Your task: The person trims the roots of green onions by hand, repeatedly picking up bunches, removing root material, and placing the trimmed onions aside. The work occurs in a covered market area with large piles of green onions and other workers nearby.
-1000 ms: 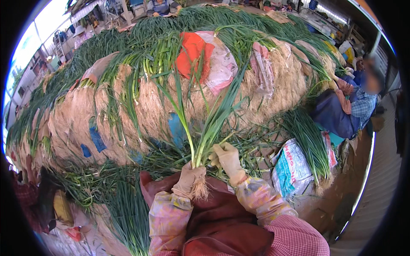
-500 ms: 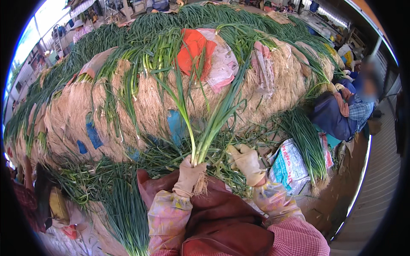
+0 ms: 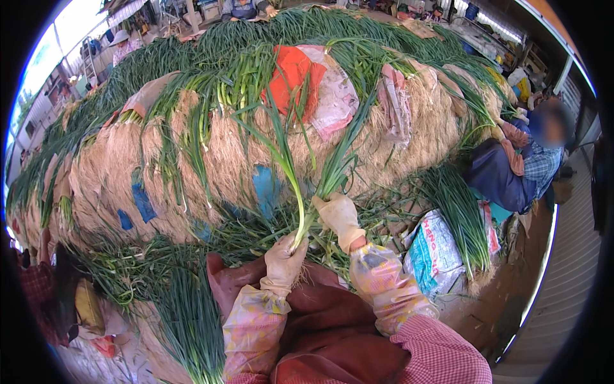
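Note:
My gloved left hand [image 3: 284, 261] is closed around the root ends of a few green onions [image 3: 334, 174], above the dark red apron [image 3: 326, 333] on my lap. Their pale roots stick out below the fist. The stalks fan upward in two parts, one leaning left, the other right. On the right-hand part my gloved right hand [image 3: 339, 217] is closed around the stalks, a little above the left hand; its fingertips are partly hidden. Loose green leaves and trimmings [image 3: 384, 224] lie beyond both hands.
A long heap of green onions [image 3: 224, 153], roots facing me, stretches across the front. Bundles lie at lower left [image 3: 185, 326] and right [image 3: 457, 217], the latter by a white and blue sack [image 3: 435, 249]. A co-worker [image 3: 524, 153] sits at right; other people are farther off.
My right hand has moved left and up from beside the bunch and closed on its right-hand stalks. The left hand keeps its hold, and the onions' stalks have bent and separated more.

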Tool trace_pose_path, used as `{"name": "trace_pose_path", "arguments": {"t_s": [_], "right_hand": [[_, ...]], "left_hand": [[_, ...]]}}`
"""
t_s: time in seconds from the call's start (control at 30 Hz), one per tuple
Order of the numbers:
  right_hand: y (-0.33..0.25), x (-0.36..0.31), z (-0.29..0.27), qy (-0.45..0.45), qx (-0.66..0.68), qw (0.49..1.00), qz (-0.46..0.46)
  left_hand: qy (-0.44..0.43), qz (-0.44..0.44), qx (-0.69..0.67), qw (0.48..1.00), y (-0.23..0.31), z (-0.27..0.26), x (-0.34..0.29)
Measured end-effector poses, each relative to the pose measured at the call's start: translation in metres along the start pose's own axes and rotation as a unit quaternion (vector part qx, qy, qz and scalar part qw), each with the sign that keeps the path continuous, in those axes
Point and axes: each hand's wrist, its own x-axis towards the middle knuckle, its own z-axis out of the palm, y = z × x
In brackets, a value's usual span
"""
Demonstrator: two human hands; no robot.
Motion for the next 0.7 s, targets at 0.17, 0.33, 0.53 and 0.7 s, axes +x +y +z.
{"name": "trace_pose_path", "arguments": {"t_s": [0.17,0.33,0.53,0.7], "right_hand": [[-0.021,-0.042,-0.004,-0.019,0.312,0.95,0.01],[-0.032,-0.089,-0.034,0.096,0.435,0.894,-0.051],[0.022,-0.053,-0.05,0.018,0.213,0.975,0.056],[-0.022,-0.041,-0.025,0.018,0.198,0.979,0.049]], "left_hand": [[0.027,-0.128,-0.111,0.985,0.005,0.004,-0.002],[0.067,-0.179,-0.175,0.966,-0.007,-0.001,0.001],[0.043,-0.129,-0.094,0.986,0.008,0.001,0.0],[0.044,-0.027,0.052,0.997,-0.004,-0.001,-0.009]]}}
